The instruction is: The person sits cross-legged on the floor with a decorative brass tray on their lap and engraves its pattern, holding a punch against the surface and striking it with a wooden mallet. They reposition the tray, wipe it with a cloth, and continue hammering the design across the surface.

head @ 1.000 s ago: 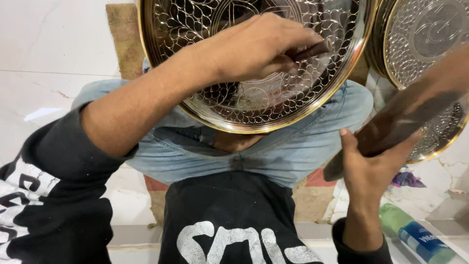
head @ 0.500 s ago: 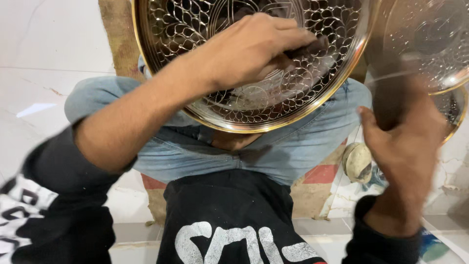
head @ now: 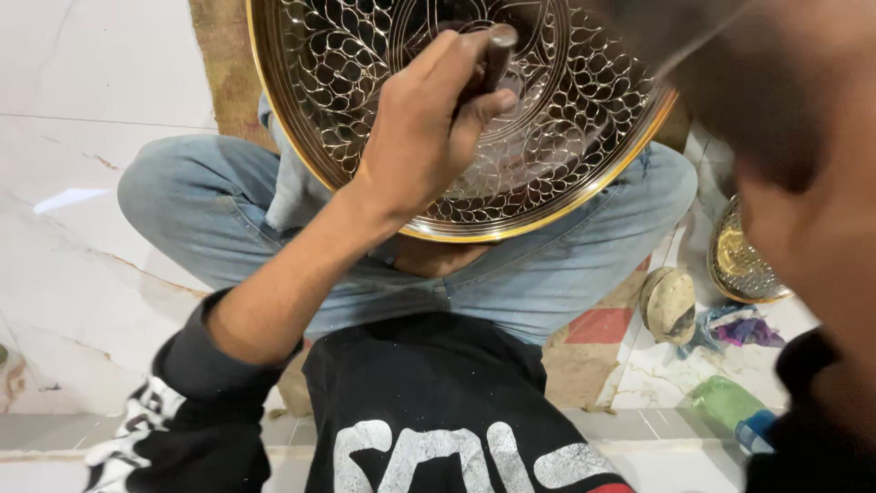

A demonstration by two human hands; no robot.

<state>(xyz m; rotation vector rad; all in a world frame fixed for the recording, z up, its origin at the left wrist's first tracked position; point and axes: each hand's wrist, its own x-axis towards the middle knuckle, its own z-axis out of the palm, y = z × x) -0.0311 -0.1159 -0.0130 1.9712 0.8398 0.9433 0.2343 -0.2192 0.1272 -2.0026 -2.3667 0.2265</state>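
Brass-coloured plate, large and round with a pierced leaf pattern and a bright gold rim, fills the top centre of the view, propped on the person's lap against the blue jeans. It tilts up toward the wearer, which looks meant to present the worked face to the tool and the eye at once, with the knees serving as a cradle.

At the plate's centre, the left hand is closed in a fist around a dark punch-like tool, whose blunt end stands out at twelve o'clock of the knuckles. The tip is hidden behind the fingers, so I cannot tell whether it touches the metal. The wrist is bent downward and the bare forearm runs off toward seven o'clock into a pushed-up black sleeve, a pose that seems to keep the tool steep to the surface.

The right hand rises at two o'clock, close to the lens and blurred; whether it grips anything cannot be told.

Further out, at four o'clock on the pale floor, lie a second patterned golden dish, a rounded stone-like lump, a crumpled purple rag and a green bottle.
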